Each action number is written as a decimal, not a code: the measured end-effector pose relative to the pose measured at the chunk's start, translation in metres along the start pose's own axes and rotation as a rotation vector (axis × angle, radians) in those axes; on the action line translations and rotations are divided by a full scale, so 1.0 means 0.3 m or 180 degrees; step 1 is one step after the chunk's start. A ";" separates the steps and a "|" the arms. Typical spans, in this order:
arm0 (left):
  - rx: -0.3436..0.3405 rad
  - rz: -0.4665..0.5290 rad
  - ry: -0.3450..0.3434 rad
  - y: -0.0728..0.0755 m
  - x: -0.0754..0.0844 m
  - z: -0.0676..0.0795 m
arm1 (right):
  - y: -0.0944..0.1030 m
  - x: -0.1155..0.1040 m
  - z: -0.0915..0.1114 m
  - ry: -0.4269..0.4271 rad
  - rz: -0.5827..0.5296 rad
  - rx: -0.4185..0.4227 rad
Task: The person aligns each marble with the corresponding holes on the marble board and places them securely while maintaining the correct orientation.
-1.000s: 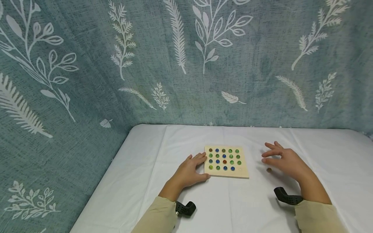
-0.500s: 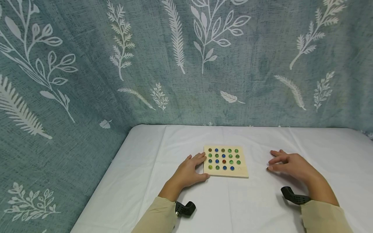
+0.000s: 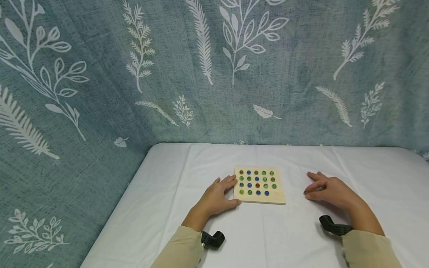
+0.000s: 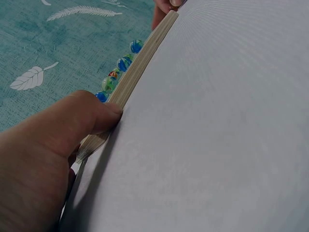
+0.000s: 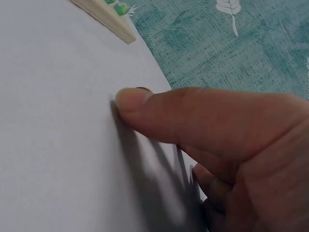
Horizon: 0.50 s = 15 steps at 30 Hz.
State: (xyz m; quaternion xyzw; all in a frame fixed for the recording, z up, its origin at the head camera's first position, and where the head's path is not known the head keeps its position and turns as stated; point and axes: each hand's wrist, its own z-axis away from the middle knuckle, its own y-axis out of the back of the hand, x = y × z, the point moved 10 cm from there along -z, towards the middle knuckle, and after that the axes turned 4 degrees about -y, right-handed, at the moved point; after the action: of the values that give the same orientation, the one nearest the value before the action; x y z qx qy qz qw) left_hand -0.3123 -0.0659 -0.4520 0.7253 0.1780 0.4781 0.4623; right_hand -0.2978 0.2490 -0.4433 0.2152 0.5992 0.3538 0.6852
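Observation:
On the white cloth lies a flat, pale wooden board (image 3: 279,200) with rows of glass marbles in blue, green, amber and red. A bare hollow (image 3: 275,193) shows near its front right corner. My left hand (image 3: 217,199) holds the board's left side, its thumb (image 4: 104,116) against the front edge and its fingers at the left edge. To the right of the board, my right hand (image 3: 335,191) pinches a small brown marble (image 3: 305,192) between thumb and forefinger, low over the cloth. In the right wrist view the thumb hides most of the marble (image 5: 143,88).
A white cloth (image 3: 261,238) covers the table. Behind and to the left hangs a teal curtain (image 3: 214,111) with white leaf prints. Black camera mounts (image 3: 213,240) sit on both wrists, under beige sleeves (image 3: 182,247).
My right hand has come down beside the loose brown marble, pinched it, and moved slightly left. My left hand and the board have stayed in place.

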 end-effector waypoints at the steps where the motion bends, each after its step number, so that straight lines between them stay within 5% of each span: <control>1: 0.0003 -0.0001 0.0000 0.000 0.000 0.000 | -0.003 -0.003 -0.002 0.0025 0.0005 0.0011; 7: 0.0000 0.0001 -0.0013 0.002 0.003 0.002 | -0.028 -0.043 -0.018 0.0138 -0.0054 0.0008; 15: 0.0023 0.0007 -0.0032 0.002 -0.001 -0.002 | -0.081 -0.184 -0.027 0.0338 0.0129 0.0032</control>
State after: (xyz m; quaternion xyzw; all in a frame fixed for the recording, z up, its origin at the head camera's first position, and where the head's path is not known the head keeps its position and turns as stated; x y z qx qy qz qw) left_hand -0.3130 -0.0660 -0.4516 0.7296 0.1766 0.4742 0.4600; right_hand -0.3017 0.1908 -0.4254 0.2117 0.6320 0.3755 0.6440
